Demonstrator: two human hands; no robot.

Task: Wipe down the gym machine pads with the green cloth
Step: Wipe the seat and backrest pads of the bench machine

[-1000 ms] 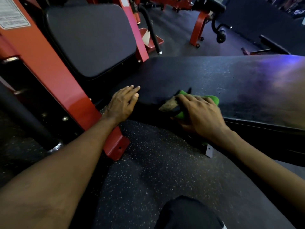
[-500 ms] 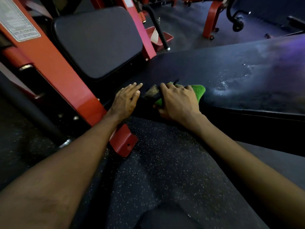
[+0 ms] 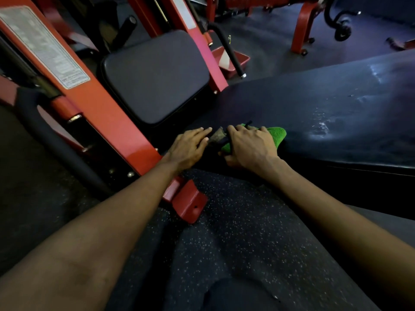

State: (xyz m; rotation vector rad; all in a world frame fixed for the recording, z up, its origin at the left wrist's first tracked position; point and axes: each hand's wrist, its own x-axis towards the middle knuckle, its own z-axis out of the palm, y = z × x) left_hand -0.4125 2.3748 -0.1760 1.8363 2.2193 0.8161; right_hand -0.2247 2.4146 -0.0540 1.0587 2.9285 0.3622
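A long black bench pad (image 3: 325,104) runs from the centre to the right edge, with wet streaks on its right part. My right hand (image 3: 249,147) grips the green cloth (image 3: 277,135) at the pad's near left corner, thumb curled under the pad's edge. Most of the cloth is hidden under the hand. My left hand (image 3: 189,148) lies flat with straight fingers on the pad's left end, just left of the right hand. A smaller black seat pad (image 3: 155,77) sits tilted behind, between red frame bars.
A red machine frame (image 3: 107,113) slants down on the left to a foot plate (image 3: 190,205) on the speckled rubber floor (image 3: 235,243). A black foam-covered bar (image 3: 56,140) lies at far left. More red equipment stands at the back right. My dark knee shows at the bottom.
My right hand slid the cloth leftward along the pad's near edge until it met my left hand. Wet streaks now show on the pad to the right. The left hand stayed in place.
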